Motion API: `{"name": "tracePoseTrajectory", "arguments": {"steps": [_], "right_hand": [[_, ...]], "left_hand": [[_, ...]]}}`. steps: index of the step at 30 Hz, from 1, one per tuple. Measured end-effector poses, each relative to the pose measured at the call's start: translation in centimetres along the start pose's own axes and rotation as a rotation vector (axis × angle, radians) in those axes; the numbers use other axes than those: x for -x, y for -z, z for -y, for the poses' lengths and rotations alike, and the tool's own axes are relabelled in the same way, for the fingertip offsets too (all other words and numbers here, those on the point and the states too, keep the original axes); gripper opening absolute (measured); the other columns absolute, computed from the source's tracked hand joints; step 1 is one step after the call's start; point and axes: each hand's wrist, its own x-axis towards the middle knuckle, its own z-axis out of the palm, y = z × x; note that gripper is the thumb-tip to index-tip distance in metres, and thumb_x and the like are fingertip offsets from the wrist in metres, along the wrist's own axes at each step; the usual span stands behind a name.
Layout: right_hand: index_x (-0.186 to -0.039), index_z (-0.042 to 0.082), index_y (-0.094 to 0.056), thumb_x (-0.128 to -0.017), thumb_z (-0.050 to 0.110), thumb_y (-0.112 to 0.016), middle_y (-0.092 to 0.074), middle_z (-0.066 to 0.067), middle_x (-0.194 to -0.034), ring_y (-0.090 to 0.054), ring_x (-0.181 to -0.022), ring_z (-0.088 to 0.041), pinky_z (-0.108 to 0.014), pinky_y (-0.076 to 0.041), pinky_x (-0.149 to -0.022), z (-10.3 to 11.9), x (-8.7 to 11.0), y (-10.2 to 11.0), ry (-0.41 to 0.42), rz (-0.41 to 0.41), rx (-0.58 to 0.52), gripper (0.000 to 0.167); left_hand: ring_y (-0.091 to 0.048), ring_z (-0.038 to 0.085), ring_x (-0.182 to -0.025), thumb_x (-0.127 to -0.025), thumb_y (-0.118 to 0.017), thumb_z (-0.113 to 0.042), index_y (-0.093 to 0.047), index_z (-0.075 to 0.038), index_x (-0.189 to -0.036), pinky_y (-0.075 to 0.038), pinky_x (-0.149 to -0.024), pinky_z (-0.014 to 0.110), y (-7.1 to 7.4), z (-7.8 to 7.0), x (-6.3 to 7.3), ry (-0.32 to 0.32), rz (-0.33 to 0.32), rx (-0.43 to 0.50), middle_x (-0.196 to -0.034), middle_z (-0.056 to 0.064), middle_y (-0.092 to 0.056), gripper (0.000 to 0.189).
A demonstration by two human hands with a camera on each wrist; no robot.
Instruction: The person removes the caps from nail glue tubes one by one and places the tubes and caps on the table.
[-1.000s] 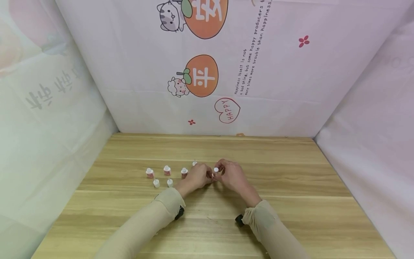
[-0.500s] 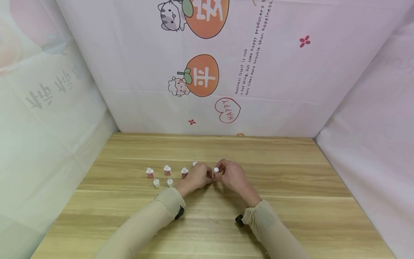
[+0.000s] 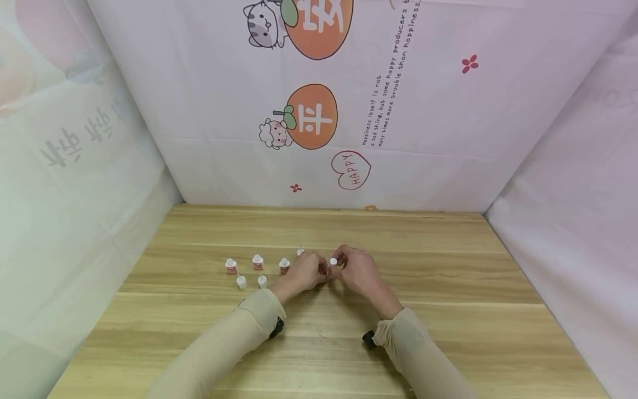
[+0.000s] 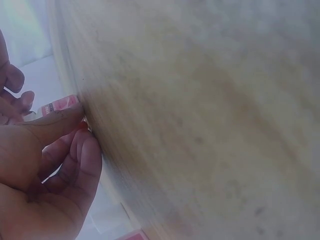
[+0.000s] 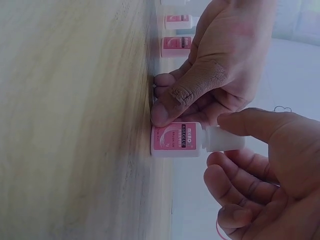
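A small nail glue bottle point(image 5: 175, 139) with a pink label stands upright on the wooden table between both hands. My left hand point(image 3: 305, 270) holds it low down, with the thumb against its side. The thumb and fingers of my right hand point(image 3: 360, 271) pinch the white cap point(image 5: 223, 139) at the bottle's top. A short stretch of neck shows between cap and body in the right wrist view. From the left wrist, the label is partly covered by the left thumb.
Left of the hands stand three more bottles point(image 3: 257, 262) without their caps. Two white brush caps point(image 3: 241, 282) rest with brushes upward in front of them. Another brush cap point(image 3: 301, 252) is just behind the left hand. Printed cloth walls point(image 3: 423, 177) close off the table's back and sides.
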Motion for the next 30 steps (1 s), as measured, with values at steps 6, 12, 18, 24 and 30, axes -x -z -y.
{"name": "tracePoseTrajectory", "arguments": {"steps": [6, 12, 18, 24, 30], "right_hand": [[-0.093, 0.017, -0.066, -0.081, 0.020, -0.081, -0.068, 0.004, -0.083, -0.058, -0.072, -0.010, -0.029, -0.047, -0.068, 0.05, -0.02, 0.04, 0.008, -0.006, -0.017, 0.020], [-0.095, 0.017, -0.066, -0.081, 0.021, -0.081, -0.069, 0.002, -0.086, -0.061, -0.075, -0.011, -0.030, -0.049, -0.069, 0.11, -0.11, 0.01, 0.012, -0.008, -0.013, 0.022], [-0.094, 0.016, -0.065, -0.082, 0.023, -0.081, -0.069, 0.003, -0.083, -0.059, -0.073, -0.011, -0.030, -0.048, -0.068, 0.03, -0.17, -0.03, 0.001, -0.014, -0.018, 0.021], [-0.094, 0.017, -0.066, -0.082, 0.019, -0.079, -0.068, 0.002, -0.084, -0.059, -0.074, -0.011, -0.029, -0.048, -0.067, 0.05, -0.02, 0.03, -0.004, 0.006, -0.037, 0.018], [-0.095, 0.016, -0.066, -0.082, 0.021, -0.081, -0.068, 0.003, -0.085, -0.059, -0.074, -0.011, -0.030, -0.048, -0.070, -0.01, 0.02, -0.13, -0.003, 0.004, -0.021, 0.021]], "left_hand": [[-0.062, 0.013, -0.078, -0.085, -0.080, -0.024, -0.072, -0.017, -0.079, -0.052, -0.075, 0.030, 0.08, -0.03, -0.05, -0.001, -0.006, -0.007, -0.081, -0.004, -0.072, 0.013], [-0.062, 0.013, -0.079, -0.085, -0.081, -0.025, -0.073, -0.017, -0.081, -0.052, -0.077, 0.031, 0.20, -0.12, 0.00, 0.002, -0.006, 0.002, -0.082, -0.004, -0.072, 0.012], [-0.062, 0.013, -0.078, -0.085, -0.081, -0.025, -0.072, -0.016, -0.080, -0.052, -0.076, 0.030, 0.27, -0.15, -0.05, 0.009, -0.004, 0.005, -0.083, -0.003, -0.072, 0.013], [-0.062, 0.013, -0.079, -0.085, -0.080, -0.026, -0.072, -0.017, -0.080, -0.052, -0.076, 0.030, 0.15, -0.07, -0.01, -0.001, -0.001, 0.000, -0.084, -0.003, -0.071, 0.014], [-0.062, 0.013, -0.078, -0.085, -0.081, -0.025, -0.072, -0.017, -0.079, -0.052, -0.076, 0.030, 0.00, 0.04, 0.07, -0.008, -0.005, -0.008, -0.083, -0.003, -0.072, 0.014]]}}
